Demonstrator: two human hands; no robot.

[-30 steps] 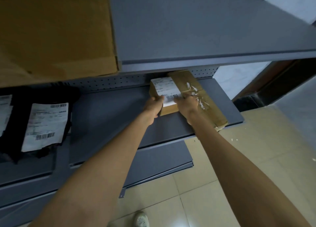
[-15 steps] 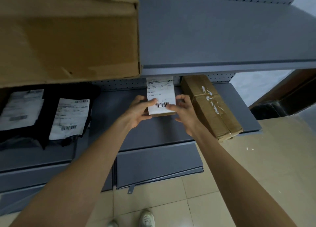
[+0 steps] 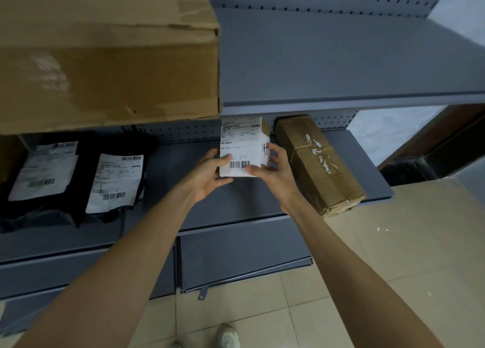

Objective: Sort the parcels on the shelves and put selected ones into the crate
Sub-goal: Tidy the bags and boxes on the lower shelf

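Observation:
A small cardboard parcel with a white shipping label and barcode facing me is held above the grey middle shelf. My left hand grips its left lower side and my right hand grips its right lower side. A long brown taped parcel lies on the shelf just right of my right hand. Two black mailer bags with white labels lie at the left, one near the centre and one at the far left. No crate is visible.
A large cardboard box sits on the upper shelf at the top left and overhangs the middle shelf. A lower grey shelf juts out below. Beige floor tiles and my shoe are underneath.
The small parcel was lifted off the top of the long brown parcel, brought left and turned upright so its label faces me. Both hands keep hold of it.

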